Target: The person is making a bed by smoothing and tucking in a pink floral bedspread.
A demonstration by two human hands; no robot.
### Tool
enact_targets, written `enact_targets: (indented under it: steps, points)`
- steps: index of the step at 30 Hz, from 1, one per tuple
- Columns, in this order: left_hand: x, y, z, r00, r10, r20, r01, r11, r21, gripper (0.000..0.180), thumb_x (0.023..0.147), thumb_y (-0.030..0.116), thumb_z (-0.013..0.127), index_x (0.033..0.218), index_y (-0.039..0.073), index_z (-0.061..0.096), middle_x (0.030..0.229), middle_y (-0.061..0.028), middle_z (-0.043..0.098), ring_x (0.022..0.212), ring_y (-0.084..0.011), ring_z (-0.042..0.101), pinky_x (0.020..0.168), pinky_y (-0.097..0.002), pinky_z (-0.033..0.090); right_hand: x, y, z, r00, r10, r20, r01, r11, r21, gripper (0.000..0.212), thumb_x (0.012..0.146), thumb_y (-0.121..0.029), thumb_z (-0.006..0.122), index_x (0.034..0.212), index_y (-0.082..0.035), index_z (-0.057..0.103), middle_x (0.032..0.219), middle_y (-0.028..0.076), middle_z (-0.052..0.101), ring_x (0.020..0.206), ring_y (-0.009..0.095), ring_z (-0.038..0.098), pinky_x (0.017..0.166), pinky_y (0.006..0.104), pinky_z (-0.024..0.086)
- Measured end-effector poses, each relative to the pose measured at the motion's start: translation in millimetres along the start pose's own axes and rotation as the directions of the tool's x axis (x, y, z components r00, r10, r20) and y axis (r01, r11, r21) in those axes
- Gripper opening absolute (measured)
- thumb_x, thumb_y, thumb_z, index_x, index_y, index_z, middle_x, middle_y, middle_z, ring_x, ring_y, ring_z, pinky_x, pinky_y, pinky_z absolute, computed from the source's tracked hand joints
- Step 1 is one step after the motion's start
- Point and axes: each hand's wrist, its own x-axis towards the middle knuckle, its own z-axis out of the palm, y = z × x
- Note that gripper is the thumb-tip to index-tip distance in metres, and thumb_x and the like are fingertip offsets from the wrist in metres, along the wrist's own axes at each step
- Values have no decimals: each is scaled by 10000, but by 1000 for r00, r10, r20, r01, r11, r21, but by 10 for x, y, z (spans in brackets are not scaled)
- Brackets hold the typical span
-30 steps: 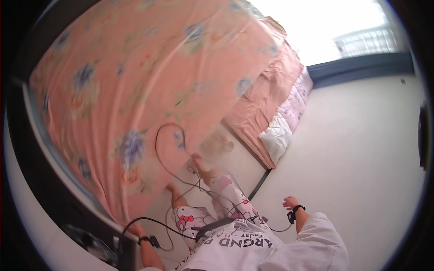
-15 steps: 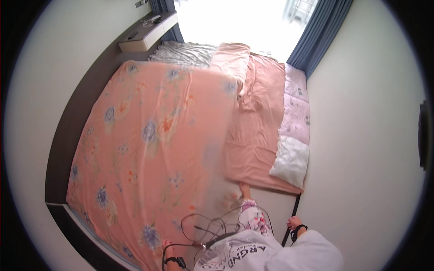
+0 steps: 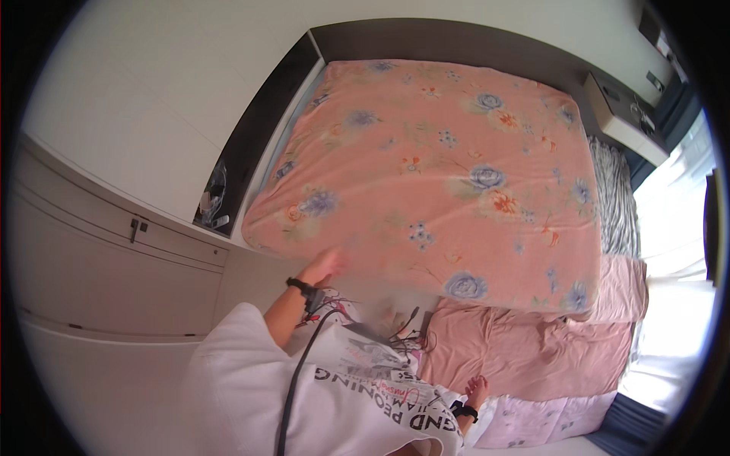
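Note:
Near the front left corner of the bed is my left hand [image 3: 325, 264], with a black band [image 3: 306, 294] on the wrist. Its fingers are smeared by motion, and I cannot make out whether they touch the sheet. A peach flowered bed sheet [image 3: 395, 190] covers the mattress, with shallow wrinkles across it. My right hand [image 3: 477, 390] hangs low beside the plain pink bedding [image 3: 494, 346]. It looks empty, its fingers loosely bent and apart, with another black band [image 3: 464, 412] on that wrist. A black cable [image 3: 300, 372] runs over my white shirt.
Dark headboard panels [image 3: 449, 39] border the bed, and a ledge at left carries small items and a cable [image 3: 216, 199]. A pale cabinet [image 3: 122, 243] stands left. At far right are a wall shelf [image 3: 620, 114], grey crumpled fabric [image 3: 614, 194] and a lilac pad [image 3: 544, 418].
My view has turned left, so the flowered bed now lies ahead and the window at the right. My left hand has risen from the lower edge toward the bed's front corner.

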Motion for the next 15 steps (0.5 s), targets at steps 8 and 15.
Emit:
enact_targets:
  steps: [8, 15]
  points:
    - [127, -262, -2005, 983, -25, -183, 2, 992, -122, 275, 972, 387, 536, 1044, 139, 629, 930, -14, 665, 826, -142, 646, 679, -331, 498, 138, -557, 1578, 970, -222, 104, 242, 931, -274, 334, 954, -306, 540, 1204, -91, 593, 982, 74, 689, 808, 167, 642, 628, 286, 477]
    - [1121, 79, -3787, 947, -120, -298, 73, 984, -163, 230, 900, 357, 610, 911, 128, 636, 849, -17, 666, 722, -148, 644, 597, -315, 475, -622, -943, 3572, 866, -348, 359, 464, 828, -316, 246, 963, -229, 577, 1120, -44, 617, 902, 83, 686, 756, 179, 667, 590, 301, 518]
